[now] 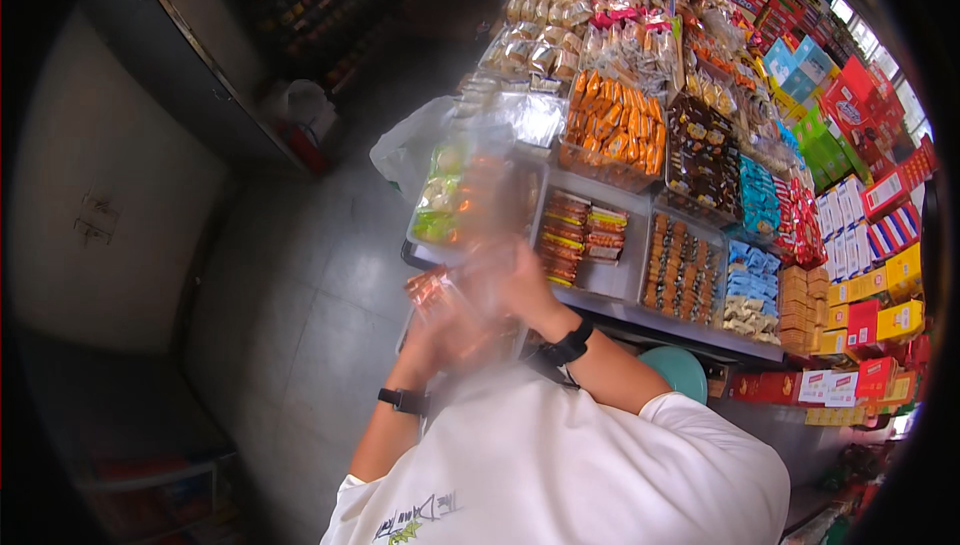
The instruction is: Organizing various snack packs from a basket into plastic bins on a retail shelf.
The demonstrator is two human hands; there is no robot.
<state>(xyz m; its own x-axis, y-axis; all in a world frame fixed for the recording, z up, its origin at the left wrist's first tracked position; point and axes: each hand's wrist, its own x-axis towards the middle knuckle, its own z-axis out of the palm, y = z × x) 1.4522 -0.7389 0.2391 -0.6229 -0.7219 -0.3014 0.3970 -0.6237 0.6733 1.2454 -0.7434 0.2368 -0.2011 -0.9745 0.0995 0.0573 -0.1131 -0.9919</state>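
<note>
Close to my body, my left hand (439, 335) is shut on a small bundle of wrapped snacks (433, 291) with orange-brown foil. Against it, on the right, is my right hand (517, 286); a blur over the picture's middle hides its fingers, so its hold cannot be told. Just beyond the hands stands a clear bin of green and orange packets (439, 204). To their right, an open bin holds stacked brown and yellow snack packets (564, 237). Both wrists wear black bands.
More bins hold orange packets (615, 121), dark brown packets (701, 159) and small cakes (682, 267). A plastic bag (412, 144) hangs at the display's left edge. Coloured cartons (862, 282) are stacked far right. A teal round stool (675, 372) stands under the display. Grey tiled floor (322, 267) lies left.
</note>
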